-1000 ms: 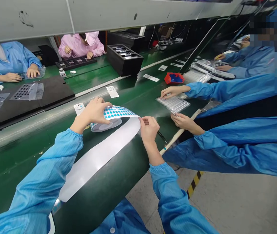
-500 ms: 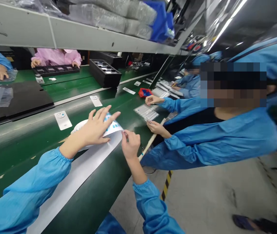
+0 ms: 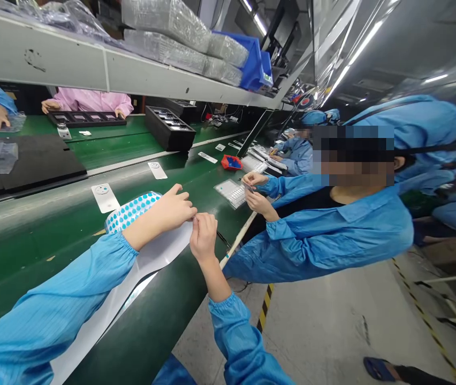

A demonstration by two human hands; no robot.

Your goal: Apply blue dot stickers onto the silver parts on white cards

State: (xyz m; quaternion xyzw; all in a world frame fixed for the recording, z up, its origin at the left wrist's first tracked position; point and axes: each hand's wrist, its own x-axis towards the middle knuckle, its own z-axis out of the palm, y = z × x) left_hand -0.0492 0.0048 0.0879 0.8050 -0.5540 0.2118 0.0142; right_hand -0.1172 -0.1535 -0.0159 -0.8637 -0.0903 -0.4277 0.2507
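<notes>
A long white strip [image 3: 159,249] runs from the lower left up to my two hands, which meet at its far end. My left hand [image 3: 172,207] lies over the strip, its fingertips pinched at the end beside the other hand. My right hand [image 3: 204,235] pinches the strip's end from the right. Behind my left wrist, the strip's roll or curled part [image 3: 131,212] shows blue dots on white. Two white cards with round marks, one near [image 3: 105,198] and one farther [image 3: 157,170], lie on the green surface [image 3: 67,224].
At the right a co-worker in blue [image 3: 332,230] holds a small part over a clear tray [image 3: 232,192]. A red bin [image 3: 232,162] and black box [image 3: 169,128] stand farther back. A shelf [image 3: 147,69] crosses above; a black panel [image 3: 31,160] lies left.
My left hand has closed its spread fingers and come to the strip's end beside my right hand. The dotted part has moved left, and the strip now bends upward along its edge.
</notes>
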